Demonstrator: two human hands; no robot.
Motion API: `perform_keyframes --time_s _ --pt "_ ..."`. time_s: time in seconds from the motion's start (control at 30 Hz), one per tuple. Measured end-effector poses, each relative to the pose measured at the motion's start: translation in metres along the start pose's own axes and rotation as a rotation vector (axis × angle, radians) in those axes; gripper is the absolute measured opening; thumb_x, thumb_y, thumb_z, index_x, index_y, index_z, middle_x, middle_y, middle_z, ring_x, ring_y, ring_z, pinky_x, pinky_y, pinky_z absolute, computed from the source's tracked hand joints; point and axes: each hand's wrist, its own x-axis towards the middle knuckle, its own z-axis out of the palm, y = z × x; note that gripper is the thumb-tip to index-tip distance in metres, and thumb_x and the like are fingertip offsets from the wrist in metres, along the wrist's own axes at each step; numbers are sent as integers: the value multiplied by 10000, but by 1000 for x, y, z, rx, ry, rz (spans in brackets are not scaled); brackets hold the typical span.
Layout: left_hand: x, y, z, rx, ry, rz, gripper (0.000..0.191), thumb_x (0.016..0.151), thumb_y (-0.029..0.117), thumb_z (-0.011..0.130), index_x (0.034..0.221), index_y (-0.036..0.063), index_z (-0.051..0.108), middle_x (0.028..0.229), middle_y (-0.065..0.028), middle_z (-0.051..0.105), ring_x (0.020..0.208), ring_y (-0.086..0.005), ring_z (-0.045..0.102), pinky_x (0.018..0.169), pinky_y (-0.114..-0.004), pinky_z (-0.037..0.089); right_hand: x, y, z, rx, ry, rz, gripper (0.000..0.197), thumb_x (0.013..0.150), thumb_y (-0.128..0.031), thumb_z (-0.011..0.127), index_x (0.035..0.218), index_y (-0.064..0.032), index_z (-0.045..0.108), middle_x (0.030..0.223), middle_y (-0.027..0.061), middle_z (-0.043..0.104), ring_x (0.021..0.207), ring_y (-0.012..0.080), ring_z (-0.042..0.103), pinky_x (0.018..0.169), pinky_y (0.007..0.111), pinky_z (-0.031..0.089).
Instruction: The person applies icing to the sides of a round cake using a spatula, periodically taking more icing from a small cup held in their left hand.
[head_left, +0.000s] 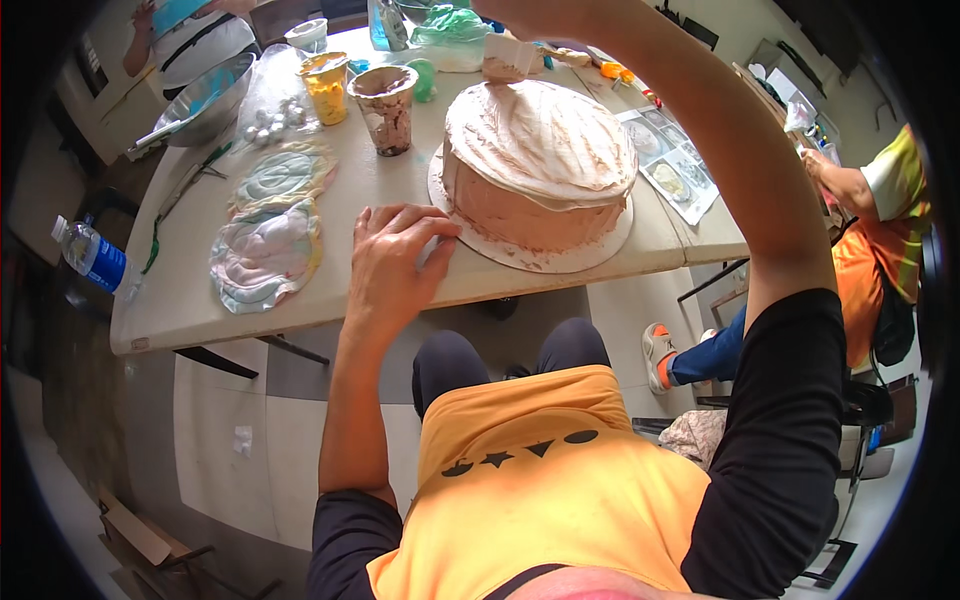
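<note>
A round cake (540, 150) coated in light brown frosting, streaked paler on top, sits on a round white cake board (510, 255). My left hand (401, 259) rests at the board's left edge, its fingertips touching or very near the rim; nothing shows in it. Beyond the cake's far edge is my right hand (532, 19), partly cut off by the picture's top. A flat scraper (506, 58) smeared with brown frosting stands just below that hand, at the cake's far rim; the grip on it is hidden. A frosting-smeared cup (386, 112) stands left of the cake.
Left on the table (300, 330) lie a stained cloth (266, 247), a yellow-smeared cup (326, 86), a plastic bag of silvery balls (277, 112) and a metal bowl (202, 97). Printed pictures (671, 161) lie right. A water bottle (90, 251) is at the left edge. Other people are at far left and right.
</note>
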Motion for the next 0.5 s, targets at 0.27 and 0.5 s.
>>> perform_keyframes --time_s 0.27,0.5 --pt "-2 2 0 -2 -16 -26 102 838 171 650 917 133 701 1040 0 675 1076 -232 578 1054 -574 288 -20 13 -63 539 -6 -92 30 631 -137 653 627 -157 674 629 38 652 595 183 615 808 381 411" --pt "-2 0 1 -13 3 -16 94 831 176 659 901 133 706 1011 -10 681 1060 -238 586 1044 -593 297 18 18 13 23 -22 94 37 646 -125 683 636 -160 686 667 37 676 673 197 662 925 431 410"
